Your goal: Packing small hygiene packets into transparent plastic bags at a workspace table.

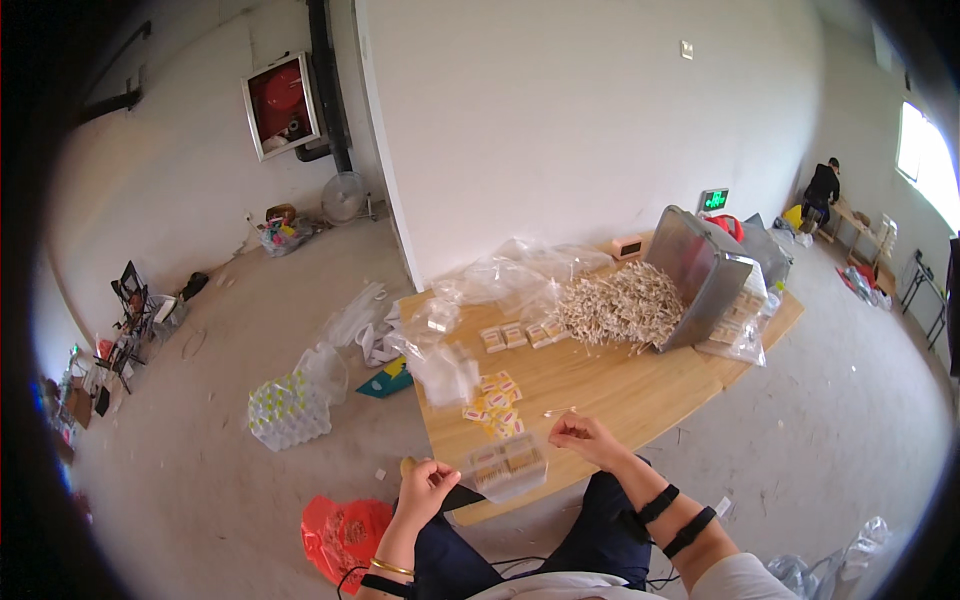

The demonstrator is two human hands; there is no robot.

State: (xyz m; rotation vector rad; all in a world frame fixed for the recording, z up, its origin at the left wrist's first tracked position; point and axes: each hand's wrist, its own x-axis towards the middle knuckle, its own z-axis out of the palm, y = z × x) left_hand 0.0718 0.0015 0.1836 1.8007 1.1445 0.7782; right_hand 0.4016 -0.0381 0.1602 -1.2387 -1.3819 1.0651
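Fingers of right hand [583, 436] pinch a thin stick; left hand [428, 487] curls, grip closed on clear plastic box [505, 466] over the wooden surface [620, 390].

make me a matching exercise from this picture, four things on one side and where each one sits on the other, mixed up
Things:
1. heap of pale wooden sticks
2. red plastic bag
3. clear plastic pouch of small packets
4. white standing fan

Places:
A. far against the wall
B. table's near edge, between the two hands
C. spilling from the tipped grey metal bin
D. floor beside the left hand

Pairs: 1-C, 2-D, 3-B, 4-A
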